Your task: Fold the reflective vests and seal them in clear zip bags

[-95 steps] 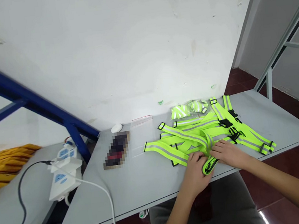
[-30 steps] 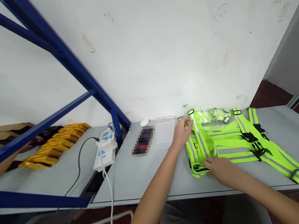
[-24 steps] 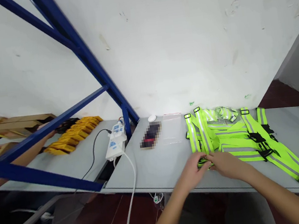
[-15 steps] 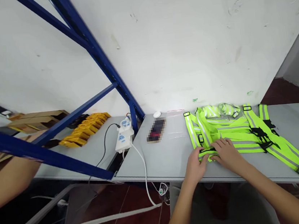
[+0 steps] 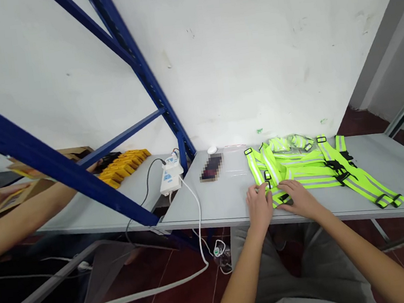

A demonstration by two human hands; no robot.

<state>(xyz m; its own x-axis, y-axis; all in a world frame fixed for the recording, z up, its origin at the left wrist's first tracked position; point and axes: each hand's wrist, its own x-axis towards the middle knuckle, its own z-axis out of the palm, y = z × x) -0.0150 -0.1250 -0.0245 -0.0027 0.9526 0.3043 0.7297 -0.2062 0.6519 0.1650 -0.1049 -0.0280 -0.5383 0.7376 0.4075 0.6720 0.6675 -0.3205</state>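
Note:
A neon yellow-green reflective vest (image 5: 310, 173) made of elastic straps with grey stripes and black buckles lies spread on the grey table. At its front left end, my left hand (image 5: 260, 208) pinches a strap near a small black slider. My right hand (image 5: 299, 199) grips the same strap end from the right, its fingers curled over the edge. The strap between the hands is bunched, and part of it is hidden under my fingers. To the right trail two longer straps (image 5: 372, 188) with black clips. Behind the vest sits a bundled one in clear plastic (image 5: 291, 143).
Left on the table (image 5: 195, 214) are a blurred-out flat object (image 5: 211, 167), a white round item (image 5: 212, 149) and a power strip (image 5: 171, 175) with a hanging cable. Beyond the blue frame (image 5: 131, 57), a co-worker's arms (image 5: 28, 207) handle a carton near several yellow packs (image 5: 126, 165).
My view has shifted slightly. Both hands stay at the vest's left end, with the left fingers now further over the strap. The co-worker's arms have moved with the carton.

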